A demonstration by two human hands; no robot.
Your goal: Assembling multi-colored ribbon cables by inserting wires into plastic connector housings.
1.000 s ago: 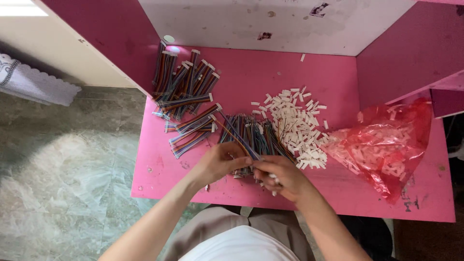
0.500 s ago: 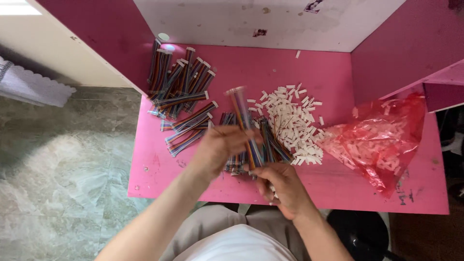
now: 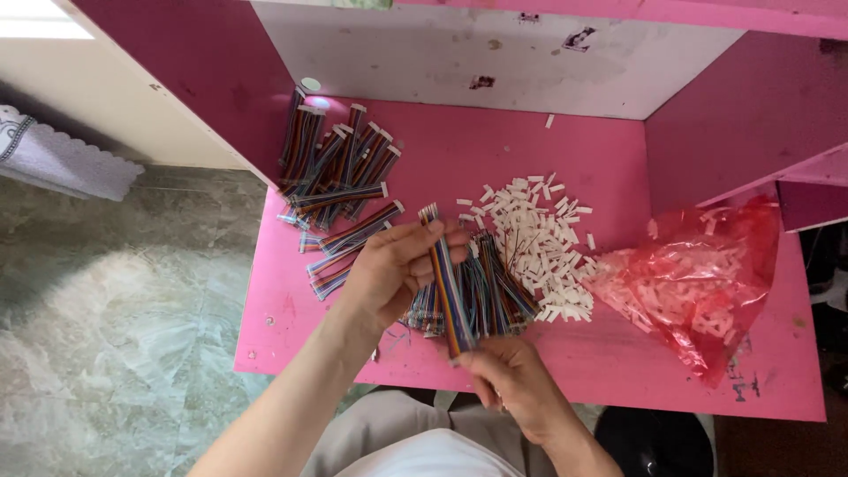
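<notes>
A short multicoloured ribbon cable (image 3: 446, 283) is held upright-ish between both hands over the pink table (image 3: 548, 141). My left hand (image 3: 397, 269) grips its upper half, fingers wrapped around it. My right hand (image 3: 508, 375) pinches its lower end near the table's front edge. Under the hands lies a loose pile of similar ribbon cables (image 3: 486, 296). To the right of that is a heap of small white plastic connectors (image 3: 539, 238).
A stack of ribbon cables with white connectors fitted (image 3: 340, 172) lies at the back left. A red plastic bag of white connectors (image 3: 698, 283) sits at the right. Pink walls enclose the back and sides. Mottled green floor lies to the left.
Both hands have lifted one ribbon cable out of the pile and turned it more upright. The right hand has moved down to the cable's lower end.
</notes>
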